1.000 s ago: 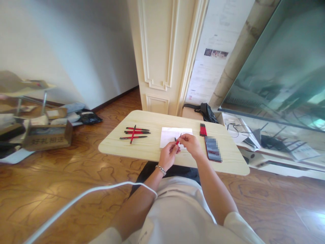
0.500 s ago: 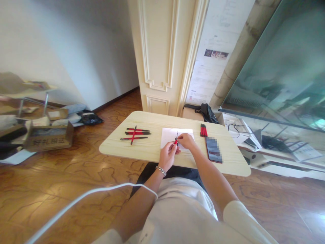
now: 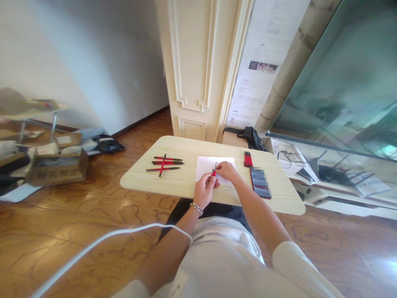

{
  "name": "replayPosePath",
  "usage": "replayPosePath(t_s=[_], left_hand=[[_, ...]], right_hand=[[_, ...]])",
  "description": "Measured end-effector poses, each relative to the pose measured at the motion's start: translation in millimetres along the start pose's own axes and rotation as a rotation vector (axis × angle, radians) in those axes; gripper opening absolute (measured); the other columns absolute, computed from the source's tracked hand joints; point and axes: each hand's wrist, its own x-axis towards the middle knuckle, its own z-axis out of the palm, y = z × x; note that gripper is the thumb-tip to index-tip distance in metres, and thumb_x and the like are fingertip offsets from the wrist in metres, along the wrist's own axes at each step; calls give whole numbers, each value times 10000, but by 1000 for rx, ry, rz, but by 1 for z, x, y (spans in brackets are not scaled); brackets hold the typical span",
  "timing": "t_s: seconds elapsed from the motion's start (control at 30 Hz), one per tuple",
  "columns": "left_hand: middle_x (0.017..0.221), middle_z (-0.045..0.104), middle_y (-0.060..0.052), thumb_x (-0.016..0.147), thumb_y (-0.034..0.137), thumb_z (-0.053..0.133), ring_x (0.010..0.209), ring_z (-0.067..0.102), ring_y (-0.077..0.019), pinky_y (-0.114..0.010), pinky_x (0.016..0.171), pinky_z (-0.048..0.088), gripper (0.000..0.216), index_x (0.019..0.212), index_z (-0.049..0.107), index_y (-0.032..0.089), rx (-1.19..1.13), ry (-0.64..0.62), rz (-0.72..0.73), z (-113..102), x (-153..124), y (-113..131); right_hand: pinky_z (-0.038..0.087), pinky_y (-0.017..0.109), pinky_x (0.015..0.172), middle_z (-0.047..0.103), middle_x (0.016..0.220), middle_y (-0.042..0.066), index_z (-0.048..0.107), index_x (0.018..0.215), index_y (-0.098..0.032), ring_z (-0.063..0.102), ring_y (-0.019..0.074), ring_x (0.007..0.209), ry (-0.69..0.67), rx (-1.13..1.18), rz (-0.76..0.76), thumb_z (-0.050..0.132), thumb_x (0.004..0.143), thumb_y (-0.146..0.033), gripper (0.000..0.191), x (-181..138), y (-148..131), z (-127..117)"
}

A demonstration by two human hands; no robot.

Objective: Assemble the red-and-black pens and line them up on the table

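Observation:
My left hand (image 3: 204, 188) is closed around the red barrel of a pen (image 3: 214, 174), held above a white sheet of paper (image 3: 203, 163). A thin dark refill (image 3: 216, 164) points up from the pen's upper end. My right hand (image 3: 226, 170) comes in from the right, thumb and fingertips pinched together at the refill. Its exact grip is too small to make out fully. Left of the paper lie several red and black pens (image 3: 169, 162), one crossing the others. On the right, more pens (image 3: 248, 159) lie side by side in a neat row.
A phone (image 3: 260, 183) lies on the pale wooden table (image 3: 149, 182), just below the row of pens. Behind the table's right side is a black bag (image 3: 254, 138). Cardboard boxes (image 3: 58, 167) and parcels are on the floor at left. A white cable (image 3: 124, 231) crosses the lower left.
Both hands keep nearly the same pose at the pen and refill. The whole view has shifted very slightly; nothing on the table has visibly moved.

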Motion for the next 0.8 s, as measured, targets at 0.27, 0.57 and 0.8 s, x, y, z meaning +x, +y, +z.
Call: replayPosePath(t_s=[0.27, 0.57, 0.8], left_hand=[[815, 667, -65, 818, 462, 594, 698, 672, -166, -305, 664, 561, 400, 1063, 574, 147, 6, -7, 1, 0, -1, 3], [815, 677, -62, 824, 478, 577, 699, 673, -167, -307, 664, 562, 393, 1049, 581, 156, 39, 2, 15, 0, 0, 0], [846, 672, -73, 825, 468, 583, 711, 669, -159, -300, 677, 558, 409, 1072, 577, 142, 38, -12, -2, 0, -2, 3]], right_hand=[[439, 273, 713, 711, 898, 132, 733, 880, -177, 648, 239, 870, 15, -89, 68, 620, 734, -265, 204, -3, -8, 1], [461, 372, 768, 670, 1010, 189, 673, 917, -151, 633, 295, 937, -3, -176, 92, 588, 766, -217, 185, -15, -9, 7], [460, 263, 686, 687, 822, 63, 643, 959, -156, 622, 156, 756, 262, 458, -18, 512, 806, -233, 216, -16, 7, -5]])
